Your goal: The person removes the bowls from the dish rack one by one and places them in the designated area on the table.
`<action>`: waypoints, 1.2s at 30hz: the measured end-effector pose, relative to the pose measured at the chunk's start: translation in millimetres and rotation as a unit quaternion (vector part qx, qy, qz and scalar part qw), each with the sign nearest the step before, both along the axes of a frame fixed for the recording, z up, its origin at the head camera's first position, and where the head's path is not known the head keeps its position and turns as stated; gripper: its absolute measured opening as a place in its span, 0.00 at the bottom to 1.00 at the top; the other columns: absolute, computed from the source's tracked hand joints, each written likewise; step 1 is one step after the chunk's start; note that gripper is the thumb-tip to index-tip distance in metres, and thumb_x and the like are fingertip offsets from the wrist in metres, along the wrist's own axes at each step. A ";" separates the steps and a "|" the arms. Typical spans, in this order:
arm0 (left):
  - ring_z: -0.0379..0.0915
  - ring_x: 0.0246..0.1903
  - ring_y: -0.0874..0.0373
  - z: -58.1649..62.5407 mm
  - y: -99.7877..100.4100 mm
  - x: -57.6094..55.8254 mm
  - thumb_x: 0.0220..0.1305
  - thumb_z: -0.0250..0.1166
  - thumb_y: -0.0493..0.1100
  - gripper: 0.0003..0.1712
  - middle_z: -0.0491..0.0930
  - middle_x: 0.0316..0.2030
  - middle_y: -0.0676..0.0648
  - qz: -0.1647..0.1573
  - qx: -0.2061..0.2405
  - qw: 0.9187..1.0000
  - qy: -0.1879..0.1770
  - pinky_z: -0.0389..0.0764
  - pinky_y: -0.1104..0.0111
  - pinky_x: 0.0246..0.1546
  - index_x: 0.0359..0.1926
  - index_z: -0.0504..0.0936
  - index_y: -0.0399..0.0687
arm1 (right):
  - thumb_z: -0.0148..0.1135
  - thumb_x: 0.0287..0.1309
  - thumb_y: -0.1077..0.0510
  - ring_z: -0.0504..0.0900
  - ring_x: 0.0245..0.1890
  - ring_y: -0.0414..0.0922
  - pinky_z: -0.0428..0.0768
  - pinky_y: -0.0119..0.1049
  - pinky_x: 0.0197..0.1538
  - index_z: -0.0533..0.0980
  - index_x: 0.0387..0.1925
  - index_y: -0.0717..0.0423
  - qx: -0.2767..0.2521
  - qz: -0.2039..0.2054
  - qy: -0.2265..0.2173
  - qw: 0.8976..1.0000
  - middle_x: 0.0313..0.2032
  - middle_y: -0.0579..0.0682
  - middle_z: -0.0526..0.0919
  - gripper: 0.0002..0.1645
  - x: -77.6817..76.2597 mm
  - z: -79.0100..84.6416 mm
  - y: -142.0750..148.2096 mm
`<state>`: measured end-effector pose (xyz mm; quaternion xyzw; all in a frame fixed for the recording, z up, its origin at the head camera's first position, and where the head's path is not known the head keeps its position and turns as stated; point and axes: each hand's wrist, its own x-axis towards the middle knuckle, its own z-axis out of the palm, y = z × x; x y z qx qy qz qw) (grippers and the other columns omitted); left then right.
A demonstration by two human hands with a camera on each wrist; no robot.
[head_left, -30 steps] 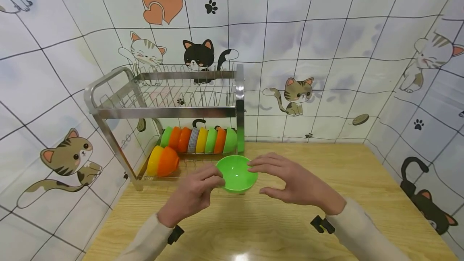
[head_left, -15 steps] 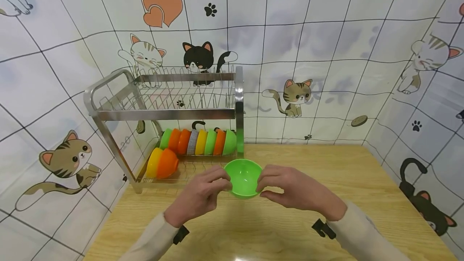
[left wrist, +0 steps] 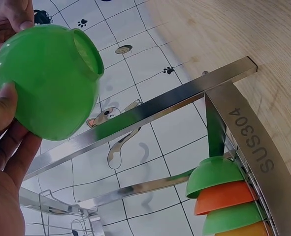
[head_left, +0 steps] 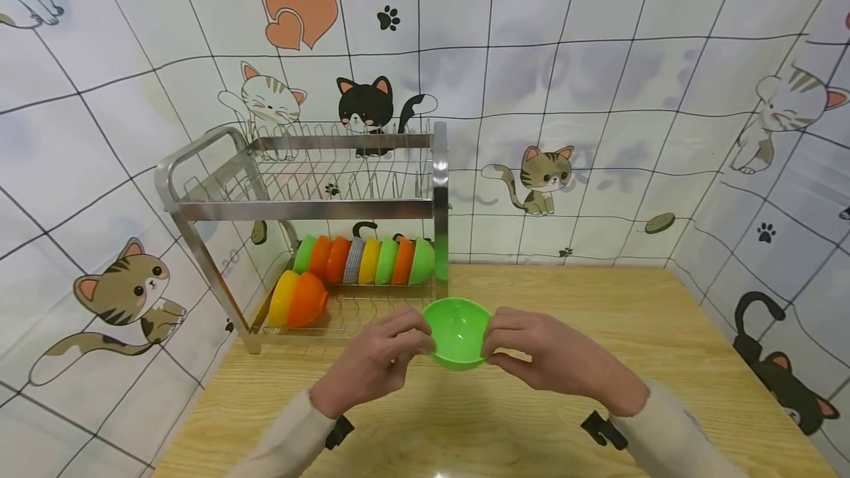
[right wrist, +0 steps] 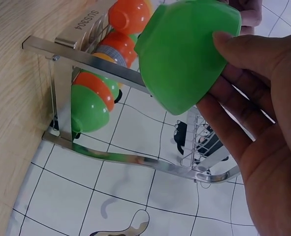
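Note:
A bright green bowl (head_left: 458, 332) is held above the table, its open side tilted up toward the head camera. My left hand (head_left: 378, 356) pinches its left rim. On the opposite rim, my right hand (head_left: 547, 352) pinches it between thumb and fingers. In the left wrist view the outside of the green bowl (left wrist: 51, 81) and its foot ring show, with the thumb against the wall. From the right wrist, the thumb presses the green bowl (right wrist: 184, 56) while the fingers lie behind its rim.
A two-tier steel dish rack (head_left: 305, 209) stands at the left back. Its lower tier holds a row of upright-set green, orange, yellow and patterned bowls (head_left: 367, 260). In front of that row sit a yellow and an orange bowl (head_left: 307, 299). Cat-print walls enclose the wooden table (head_left: 598, 330).
The green bowl has shifted right and slightly toward me with my left hand. My right hand, apart from the wall of the bowl earlier, now grips its right rim.

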<state>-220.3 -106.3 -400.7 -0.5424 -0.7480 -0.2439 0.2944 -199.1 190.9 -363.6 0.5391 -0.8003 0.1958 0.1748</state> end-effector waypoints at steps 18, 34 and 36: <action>0.78 0.54 0.53 -3.8 6.0 -13.3 0.57 0.76 0.31 0.26 0.81 0.52 0.44 0.027 0.166 0.983 -0.071 0.79 0.67 0.61 0.56 0.81 0.42 | 0.66 0.67 0.61 0.78 0.41 0.34 0.78 0.23 0.49 0.79 0.40 0.44 -0.058 -0.002 0.069 0.996 0.42 0.37 0.81 0.07 -0.9 5.0 33.3; 0.79 0.58 0.50 -9.5 20.8 -41.9 0.64 0.74 0.44 0.34 0.82 0.57 0.49 0.099 0.290 0.903 -0.302 0.81 0.50 0.60 0.69 0.74 0.58 | 0.77 0.42 0.74 0.81 0.41 0.35 0.78 0.20 0.50 0.79 0.36 0.47 -0.042 -0.116 0.086 0.989 0.40 0.39 0.83 0.24 -33.0 -6.3 76.3; 0.79 0.58 0.50 -8.5 24.2 -45.4 0.64 0.74 0.43 0.34 0.82 0.58 0.48 0.094 0.301 0.893 -0.321 0.80 0.46 0.61 0.69 0.74 0.60 | 0.77 0.40 0.74 0.82 0.39 0.36 0.79 0.21 0.49 0.79 0.36 0.49 -0.048 -0.129 0.097 0.986 0.39 0.39 0.83 0.24 -39.8 -10.8 81.4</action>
